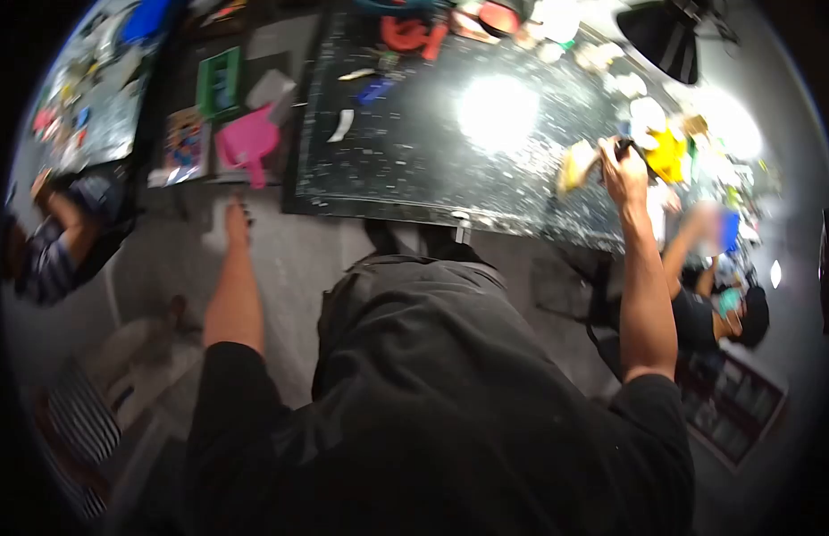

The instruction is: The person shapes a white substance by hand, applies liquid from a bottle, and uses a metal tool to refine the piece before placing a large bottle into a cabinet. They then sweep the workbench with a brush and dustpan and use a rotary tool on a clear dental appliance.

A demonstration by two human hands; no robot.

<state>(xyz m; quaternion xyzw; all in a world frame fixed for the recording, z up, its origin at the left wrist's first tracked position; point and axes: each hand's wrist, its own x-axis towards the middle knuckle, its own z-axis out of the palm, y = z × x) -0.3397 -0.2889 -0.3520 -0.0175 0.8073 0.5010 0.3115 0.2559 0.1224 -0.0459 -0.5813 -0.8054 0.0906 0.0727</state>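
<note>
My right hand (625, 174) reaches over the right side of a black tabletop (388, 152), its fingers closed. Beside its fingertips is a blurred, pale yellow brush (576, 166), in line with the grip. Something small and dark shows at the knuckles. My left hand (238, 219) hangs off the table's left side, seen edge-on and blurred. Just beyond its fingertips lies the handle of a pink dustpan (248, 138); whether the hand touches it I cannot tell. White flecks and scraps are scattered over the tabletop.
A black lamp (669, 40) leans over the far right corner. Yellow and white items (666, 154) crowd the right edge, near a masked person (727, 313). Red pieces (406, 34) lie at the back. A green tray (219, 82) is at left, and another person (62, 223) sits beyond.
</note>
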